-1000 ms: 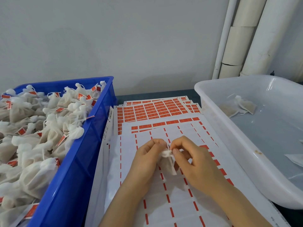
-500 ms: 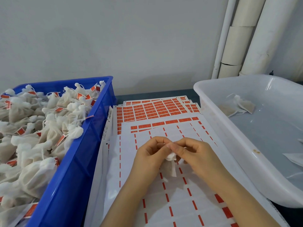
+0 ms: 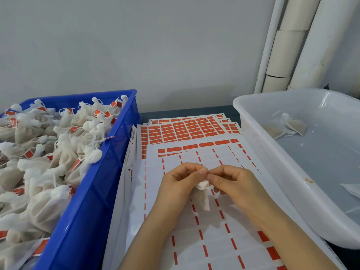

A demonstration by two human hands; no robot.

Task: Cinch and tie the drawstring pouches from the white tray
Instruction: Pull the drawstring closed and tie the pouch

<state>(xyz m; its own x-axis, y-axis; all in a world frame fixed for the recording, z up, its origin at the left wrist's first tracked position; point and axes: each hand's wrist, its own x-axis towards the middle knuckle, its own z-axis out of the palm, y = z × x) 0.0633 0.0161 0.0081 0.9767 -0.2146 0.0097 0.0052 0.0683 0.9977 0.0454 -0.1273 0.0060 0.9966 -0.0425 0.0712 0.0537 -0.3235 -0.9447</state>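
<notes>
Between the blue crate (image 3: 87, 211) and the white tray (image 3: 268, 152) runs an open lane of flat label sheets (image 3: 194, 131), free back to the wall (image 3: 155, 55). The left hand (image 3: 181, 184) and right hand (image 3: 237, 186), meeting on one pouch (image 3: 202, 198), fill its middle. The crate's tall side blocks the left, tied pouches (image 3: 58, 152) heaped above its rim. The tray's sloped side hems the right; seemingly two loose pouches (image 3: 292, 126) lie in its far corner.

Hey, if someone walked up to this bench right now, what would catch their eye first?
Probably the blue crate on the left, heaped with tied pouches bearing red tags. Next, the left hand and right hand in the middle, pinching the top of one pouch over red label sheets. On the right, the white tray holds only a few more.
</notes>
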